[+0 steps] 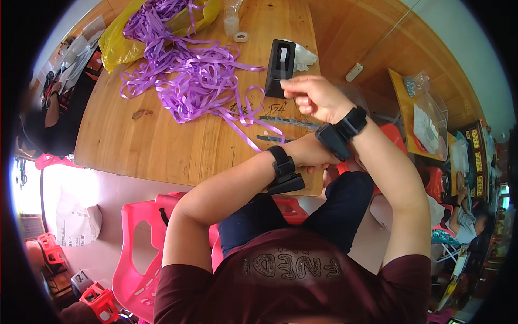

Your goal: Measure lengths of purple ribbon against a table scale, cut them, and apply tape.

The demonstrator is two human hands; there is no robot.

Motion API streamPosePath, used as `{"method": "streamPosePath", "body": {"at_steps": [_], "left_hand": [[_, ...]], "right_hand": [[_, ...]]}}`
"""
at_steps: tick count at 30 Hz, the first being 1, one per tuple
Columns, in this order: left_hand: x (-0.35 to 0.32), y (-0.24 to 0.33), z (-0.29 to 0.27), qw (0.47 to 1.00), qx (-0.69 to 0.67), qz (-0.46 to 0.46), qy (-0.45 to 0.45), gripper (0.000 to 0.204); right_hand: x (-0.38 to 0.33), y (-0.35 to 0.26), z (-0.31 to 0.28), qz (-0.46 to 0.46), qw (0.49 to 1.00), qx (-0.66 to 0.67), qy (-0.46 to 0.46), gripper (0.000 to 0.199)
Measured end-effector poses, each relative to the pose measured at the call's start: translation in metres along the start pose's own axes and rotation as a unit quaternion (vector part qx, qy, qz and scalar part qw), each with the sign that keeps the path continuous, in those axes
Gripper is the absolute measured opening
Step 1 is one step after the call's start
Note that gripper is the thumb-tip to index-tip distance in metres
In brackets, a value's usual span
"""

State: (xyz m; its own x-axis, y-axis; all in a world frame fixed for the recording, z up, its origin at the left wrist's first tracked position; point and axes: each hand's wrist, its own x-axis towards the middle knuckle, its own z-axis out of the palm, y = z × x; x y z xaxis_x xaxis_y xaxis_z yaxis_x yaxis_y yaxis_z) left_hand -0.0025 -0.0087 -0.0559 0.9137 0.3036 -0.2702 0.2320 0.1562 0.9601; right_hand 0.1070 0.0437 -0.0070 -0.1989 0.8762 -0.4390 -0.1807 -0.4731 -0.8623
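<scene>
My right hand [315, 97] is raised over the table's right side, thumb and forefinger pinched at the near end of a black tape dispenser [280, 69]. A faint clear strip of tape seems to run to the fingertips. My left hand [310, 153] lies low at the table's near edge, crossed by the right wrist and its black strap; most of its fingers are hidden. Left of the hands spreads a tangled heap of purple ribbon [197, 89], with loose loops reaching toward the left hand. Dark thin strips in clear wrapping [288, 121] lie between dispenser and left hand.
A yellow plastic bag [116, 48] holds more ribbon at the far left of the wooden table [145, 146]. A tape roll [241, 37] and crumpled white plastic [305, 58] lie farther back. A pink chair [132, 259] stands left of me. Other people sit at both sides.
</scene>
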Motion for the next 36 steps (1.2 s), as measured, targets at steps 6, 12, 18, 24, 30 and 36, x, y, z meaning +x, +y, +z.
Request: {"method": "streamPosePath", "body": {"at_steps": [6,12,18,24,30,36], "left_hand": [[-0.002,0.006,0.008,0.998,0.025,-0.061,0.016,0.021],[0.002,-0.005,0.003,0.997,0.053,-0.046,0.033,0.027],[0.004,0.003,0.003,0.993,0.081,-0.083,0.024,0.041],[0.000,0.009,0.007,0.996,0.042,-0.067,0.030,0.049],[0.002,0.010,0.007,0.991,0.077,-0.103,0.033,0.071],[0.003,0.009,0.007,0.992,0.072,-0.097,0.025,0.078]], "right_hand": [[0.018,0.024,-0.013,0.072,0.989,-0.098,0.085,0.017],[-0.031,-0.011,-0.031,0.017,0.986,-0.162,-0.023,0.019],[-0.090,-0.007,-0.087,0.030,0.903,-0.426,-0.044,0.023],[-0.087,0.009,-0.113,-0.090,0.805,-0.580,-0.085,0.025],[-0.075,0.010,-0.106,-0.076,0.773,-0.622,-0.100,0.022],[-0.074,0.012,-0.096,-0.024,0.757,-0.653,-0.021,0.032]]}}
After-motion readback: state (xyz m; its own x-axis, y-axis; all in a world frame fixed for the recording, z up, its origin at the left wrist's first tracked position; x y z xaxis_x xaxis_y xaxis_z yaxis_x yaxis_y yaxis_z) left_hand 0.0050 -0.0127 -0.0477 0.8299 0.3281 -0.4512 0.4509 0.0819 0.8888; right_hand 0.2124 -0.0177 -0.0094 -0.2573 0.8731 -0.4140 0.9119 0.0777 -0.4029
